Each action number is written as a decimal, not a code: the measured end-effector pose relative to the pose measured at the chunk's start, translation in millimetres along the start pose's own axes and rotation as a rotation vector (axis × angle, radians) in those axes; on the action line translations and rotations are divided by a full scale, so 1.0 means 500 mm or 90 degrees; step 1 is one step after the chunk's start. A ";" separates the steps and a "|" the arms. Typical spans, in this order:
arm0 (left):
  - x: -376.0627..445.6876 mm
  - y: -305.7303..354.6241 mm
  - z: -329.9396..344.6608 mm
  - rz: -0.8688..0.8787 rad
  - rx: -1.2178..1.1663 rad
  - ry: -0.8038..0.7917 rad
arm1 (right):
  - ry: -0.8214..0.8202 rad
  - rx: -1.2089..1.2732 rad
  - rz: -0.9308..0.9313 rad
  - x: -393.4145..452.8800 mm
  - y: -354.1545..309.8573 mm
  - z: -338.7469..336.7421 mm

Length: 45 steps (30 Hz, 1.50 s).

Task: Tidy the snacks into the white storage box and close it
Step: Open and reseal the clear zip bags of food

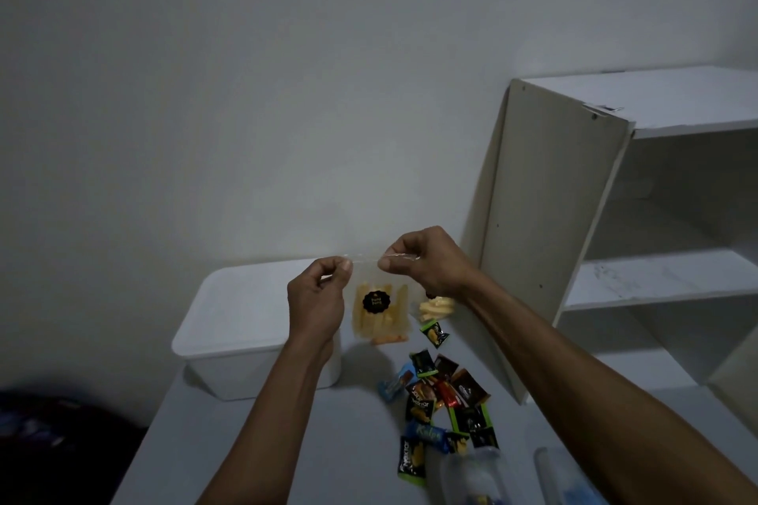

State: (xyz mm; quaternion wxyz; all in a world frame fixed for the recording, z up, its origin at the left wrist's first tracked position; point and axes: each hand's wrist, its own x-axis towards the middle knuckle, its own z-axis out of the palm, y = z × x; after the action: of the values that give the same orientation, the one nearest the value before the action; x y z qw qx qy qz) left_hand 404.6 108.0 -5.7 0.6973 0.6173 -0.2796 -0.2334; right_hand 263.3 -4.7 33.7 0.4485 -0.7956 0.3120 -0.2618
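Clear plastic, pinched tight at both top corners: that is what the fingers (348,267) have hold of. The left hand (316,299) and the right hand (430,262) each close thumb against forefinger on the upper seam of a bag (379,312) of pale yellow sticks with a dark round label, so the seam runs level from hand to hand and the bag hangs straight down between them, clear of the counter (328,443).

The box (242,320) sits just behind and below the left hand, its lid on, and the hanging bag overlaps its right end from where I stand. So the bag lies to the right of the box, and the left hand is the nearer one to it. I would judge the lid has to come off before anything goes in, and that needs a free hand.

Further out, a second small bag (437,307) of pale snacks lies under the right wrist. A heap of wrapped sweets (443,402) lies nearer the person, on the right half of the counter, well apart from the box. Beyond them stands a white shelf unit (615,217).
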 end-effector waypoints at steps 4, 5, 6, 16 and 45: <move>0.006 -0.003 -0.009 0.001 0.005 -0.002 | 0.005 0.043 0.027 -0.002 0.007 -0.010; 0.005 -0.005 -0.008 -0.005 0.001 -0.002 | 0.009 0.044 0.027 -0.002 0.009 -0.010; 0.005 -0.008 -0.007 -0.011 -0.004 0.001 | 0.010 0.049 0.029 -0.003 0.009 -0.010; 0.017 -0.011 -0.008 -0.032 -0.019 0.008 | 0.034 0.092 0.053 -0.007 0.014 -0.014; -0.005 0.000 0.006 0.029 0.101 -0.088 | -0.118 0.005 0.067 -0.030 0.003 -0.014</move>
State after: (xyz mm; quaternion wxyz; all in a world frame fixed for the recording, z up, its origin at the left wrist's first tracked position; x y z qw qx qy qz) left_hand 400.7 107.5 -5.9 0.6306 0.6463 -0.3586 -0.2368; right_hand 247.6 1.8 33.4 0.4917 -0.7970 0.3096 -0.1645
